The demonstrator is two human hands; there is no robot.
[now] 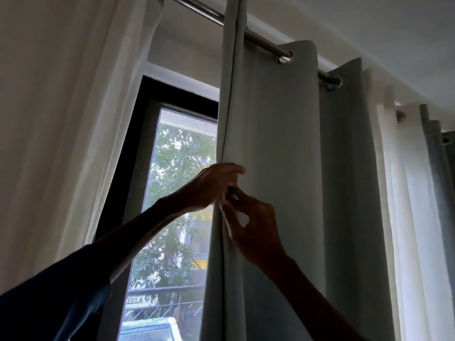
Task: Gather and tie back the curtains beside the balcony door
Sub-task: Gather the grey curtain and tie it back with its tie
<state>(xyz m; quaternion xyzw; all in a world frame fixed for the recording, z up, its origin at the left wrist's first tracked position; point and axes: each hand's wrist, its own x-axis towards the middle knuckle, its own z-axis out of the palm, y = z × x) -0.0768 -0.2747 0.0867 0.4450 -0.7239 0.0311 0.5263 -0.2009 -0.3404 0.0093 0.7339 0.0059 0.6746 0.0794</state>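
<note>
Both arms reach up. The right hand [253,232] pinches the folded leading edge of the grey curtain [278,143] between thumb and fingertips. Touching it just above, the left hand [214,185] curls its fingers round the same edge. The curtain is thick and pale grey, hanging in broad pleats from metal eyelets on the rod [261,41], right of the dark-framed balcony door [138,148]. A white curtain [61,119] hangs left.

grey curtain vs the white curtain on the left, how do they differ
The grey curtain is darker; the white curtain is pale cream. The left hand and right hand both hold the grey curtain's leading edge; the white curtain hangs untouched. The grey curtain sits right of the door glass, the white curtain left of it. Both fall in long vertical folds.
</note>
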